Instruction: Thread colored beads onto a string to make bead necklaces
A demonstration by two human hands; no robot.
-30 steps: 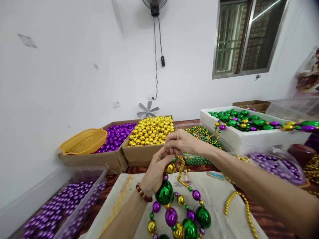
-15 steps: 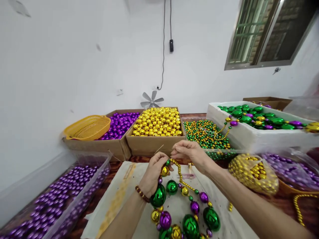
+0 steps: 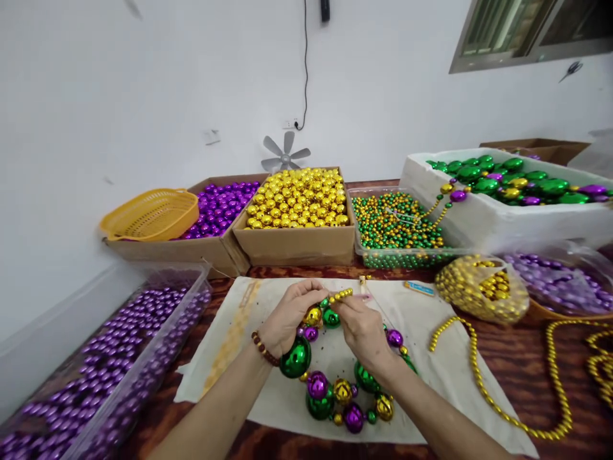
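Note:
In the head view my left hand (image 3: 292, 313), with a brown bead bracelet on its wrist, is closed with thumb and fingers round one end of a bead necklace (image 3: 317, 384). This necklace has large and small green, purple and gold beads and lies in a loop on a cream cloth (image 3: 258, 409). Close beside it my right hand (image 3: 363, 329) is closed, fingers pinched at a short row of small gold beads (image 3: 341, 296) between the hands. Its fingertips are partly hidden. A thin thread runs behind the right hand over the cloth.
Behind the cloth stand boxes of purple beads (image 3: 225, 204) and gold beads (image 3: 299, 198), and a tub of small green and gold beads (image 3: 397, 223). A purple-bead tub (image 3: 119, 345) is at left. At right are a foam box (image 3: 479, 220), bagged gold beads (image 3: 479, 291) and a gold bead string (image 3: 558, 377).
My right hand has come down and closer to my left hand, now over the necklace's right side. The small gold beads no longer trail down to the loop. The view has tilted downward.

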